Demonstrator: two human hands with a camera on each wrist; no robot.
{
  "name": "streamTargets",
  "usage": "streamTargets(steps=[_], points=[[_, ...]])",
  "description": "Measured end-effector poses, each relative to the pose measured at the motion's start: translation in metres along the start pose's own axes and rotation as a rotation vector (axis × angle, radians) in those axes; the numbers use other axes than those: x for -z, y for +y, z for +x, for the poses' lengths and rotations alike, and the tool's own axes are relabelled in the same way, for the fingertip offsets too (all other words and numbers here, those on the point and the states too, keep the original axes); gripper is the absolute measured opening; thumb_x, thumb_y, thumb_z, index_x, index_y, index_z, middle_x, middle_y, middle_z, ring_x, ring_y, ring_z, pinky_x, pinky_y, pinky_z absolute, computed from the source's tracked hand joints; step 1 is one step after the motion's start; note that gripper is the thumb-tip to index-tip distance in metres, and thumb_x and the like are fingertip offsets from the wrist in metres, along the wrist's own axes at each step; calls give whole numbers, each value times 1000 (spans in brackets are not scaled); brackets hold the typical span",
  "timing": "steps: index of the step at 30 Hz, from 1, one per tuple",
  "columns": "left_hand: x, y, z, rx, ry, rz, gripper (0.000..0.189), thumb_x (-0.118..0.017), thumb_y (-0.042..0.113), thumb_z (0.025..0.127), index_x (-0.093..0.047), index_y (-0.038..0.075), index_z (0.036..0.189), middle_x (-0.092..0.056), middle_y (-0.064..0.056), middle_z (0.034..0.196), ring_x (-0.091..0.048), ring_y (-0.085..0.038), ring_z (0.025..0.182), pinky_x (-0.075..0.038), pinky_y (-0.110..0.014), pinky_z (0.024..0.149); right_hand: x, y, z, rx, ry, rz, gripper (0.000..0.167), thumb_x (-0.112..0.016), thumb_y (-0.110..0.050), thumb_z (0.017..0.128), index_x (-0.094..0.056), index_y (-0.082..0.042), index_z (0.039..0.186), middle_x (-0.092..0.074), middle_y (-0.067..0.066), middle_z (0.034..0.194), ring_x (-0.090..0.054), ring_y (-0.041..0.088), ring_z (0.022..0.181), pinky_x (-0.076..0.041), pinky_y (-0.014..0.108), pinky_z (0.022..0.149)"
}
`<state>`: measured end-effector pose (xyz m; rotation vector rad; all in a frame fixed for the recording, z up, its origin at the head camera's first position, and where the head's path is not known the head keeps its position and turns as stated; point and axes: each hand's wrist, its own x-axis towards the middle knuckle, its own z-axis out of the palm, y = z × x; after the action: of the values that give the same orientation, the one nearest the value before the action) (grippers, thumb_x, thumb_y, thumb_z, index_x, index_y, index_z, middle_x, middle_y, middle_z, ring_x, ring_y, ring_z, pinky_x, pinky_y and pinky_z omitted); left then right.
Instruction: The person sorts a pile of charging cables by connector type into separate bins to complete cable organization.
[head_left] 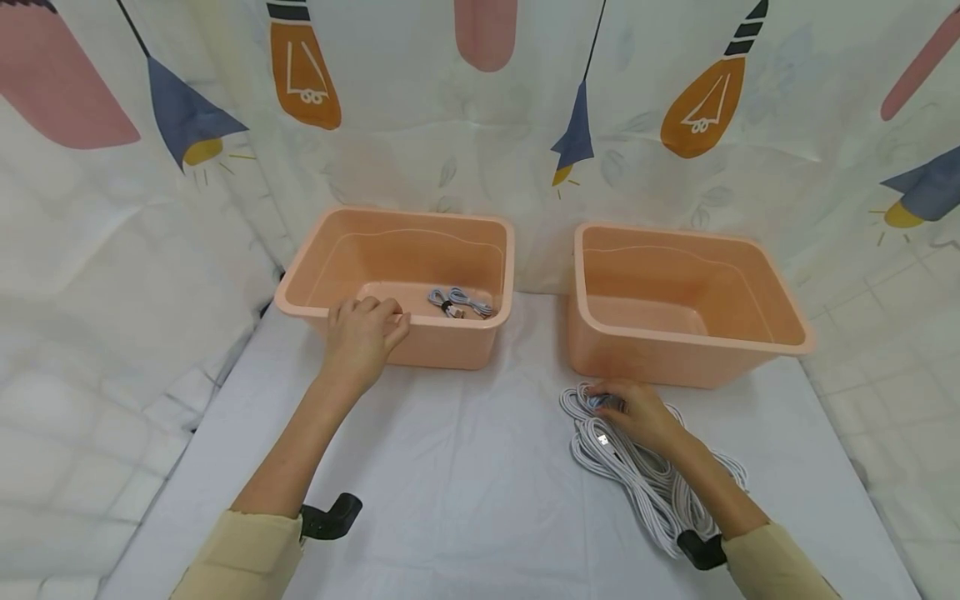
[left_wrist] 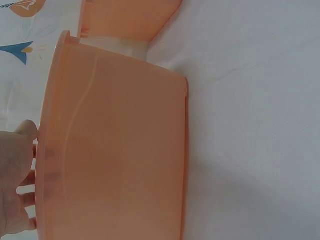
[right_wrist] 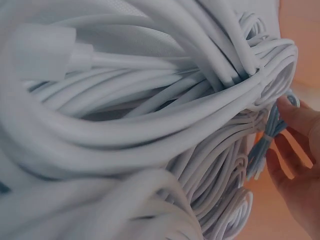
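My left hand (head_left: 363, 337) is at the front rim of the left peach bin (head_left: 442, 346), its fingers reaching over the edge. In the left wrist view, the thumb (left_wrist: 28, 130) lies right at the rim and the other fingers pass behind it. Two small bundled cables (head_left: 459, 303) lie inside that bin. My right hand (head_left: 637, 414) pinches a small blue-grey bundled cable (right_wrist: 270, 132) between thumb and fingers, at the far end of a pile of coiled white cables (head_left: 637, 487). A tie wraps the small bundle's middle.
The right peach bin (head_left: 675, 358) stands just beyond the cable pile, with nothing visible inside. A white cloth covers the table (head_left: 465, 483). Patterned curtain (head_left: 420, 150) hangs close behind both bins. Black wrist mounts (head_left: 330, 518) sit at both sleeves.
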<state>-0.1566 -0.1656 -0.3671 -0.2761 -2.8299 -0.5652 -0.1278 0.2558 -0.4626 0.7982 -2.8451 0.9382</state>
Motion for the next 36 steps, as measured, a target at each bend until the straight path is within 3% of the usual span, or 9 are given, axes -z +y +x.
streamTargets(steps=[4,14,24,30,36], points=[[-1,0,0,7,-10,-2,29,-57,28,108,-71,3,110,-70,-25,112,-58,-50,110,-32,-66,113,-2,1,0,-31,4,3,29,-81,8,83,-78,-1,111,-79,12,111,-72,38,107,-57,53,91],[0,1,0,5,-4,0,25,-58,25,107,-71,4,109,-71,-24,112,-59,-51,111,-33,-66,113,-5,3,-4,1,44,-40,25,-80,10,81,-77,-4,101,-77,8,100,-72,31,92,-58,43,81],[1,0,0,5,-8,0,25,-58,26,108,-71,4,109,-71,-24,112,-59,-51,111,-33,-66,114,-1,-12,0,40,80,24,22,-82,6,84,-75,-2,103,-76,10,100,-74,31,91,-62,46,81],[2,0,-1,-6,-1,-4,24,-59,25,107,-71,4,108,-72,-23,111,-59,-51,110,-34,-66,113,0,-20,1,-13,29,70,21,-80,4,88,-73,0,108,-74,9,99,-73,28,88,-63,39,76],[2,0,-1,-8,-1,-9,24,-59,24,107,-71,4,108,-72,-23,111,-59,-51,110,-33,-66,113,-1,-23,1,-9,36,86,25,-79,3,90,-74,0,115,-72,7,96,-71,25,86,-62,33,75]])
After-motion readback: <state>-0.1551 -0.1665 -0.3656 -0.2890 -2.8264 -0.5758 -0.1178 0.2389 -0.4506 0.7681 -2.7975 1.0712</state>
